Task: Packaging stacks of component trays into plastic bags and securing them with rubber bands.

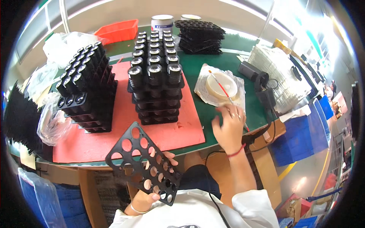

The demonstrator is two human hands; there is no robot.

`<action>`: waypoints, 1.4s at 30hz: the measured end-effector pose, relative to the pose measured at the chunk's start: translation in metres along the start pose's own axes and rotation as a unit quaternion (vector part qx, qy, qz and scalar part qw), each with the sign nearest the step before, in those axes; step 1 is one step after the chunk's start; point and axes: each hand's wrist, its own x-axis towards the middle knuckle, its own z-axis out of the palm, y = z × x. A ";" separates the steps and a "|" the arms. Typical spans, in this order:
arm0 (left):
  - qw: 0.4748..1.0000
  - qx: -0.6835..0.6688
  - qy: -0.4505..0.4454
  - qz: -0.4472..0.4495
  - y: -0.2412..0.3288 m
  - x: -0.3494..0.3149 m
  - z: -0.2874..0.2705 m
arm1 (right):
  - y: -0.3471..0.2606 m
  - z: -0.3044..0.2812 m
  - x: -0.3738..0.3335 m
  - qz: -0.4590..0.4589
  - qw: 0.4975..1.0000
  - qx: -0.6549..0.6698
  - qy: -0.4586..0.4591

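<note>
Right hand (230, 127) sits half-curled over brush (222, 89) slanting far-left to near-right across bowl (229, 81), can't tell if held; left hand (146, 198) pinches holed black tray (137, 171).

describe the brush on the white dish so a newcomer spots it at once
On the green table, right of the pink mat, find the round white dish. The brush lies across it, running toward the right hand; its slim red handle stands out against the white dish.

White shirt (167, 211), dark shorts (201, 179) (plus red bracelet (237, 152))
</note>
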 end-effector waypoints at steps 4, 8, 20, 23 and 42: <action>0.999 0.039 -0.031 -0.009 -0.001 -0.003 -0.001 | -0.029 -0.028 -0.030 -0.071 0.962 0.261 0.022; 0.991 -0.095 -0.002 -0.094 0.027 0.011 0.043 | -0.034 -0.043 -0.098 -0.268 0.873 0.407 -0.019; 0.916 0.342 -0.125 0.170 0.018 0.024 0.041 | 0.011 -0.067 -0.095 -0.094 0.916 0.297 0.252; 0.807 0.516 0.025 0.288 0.044 0.024 0.024 | 0.028 -0.093 -0.047 0.246 0.757 0.537 0.280; 0.659 0.687 0.201 0.230 0.075 0.028 -0.042 | 0.180 0.130 0.315 0.479 0.701 0.526 -0.053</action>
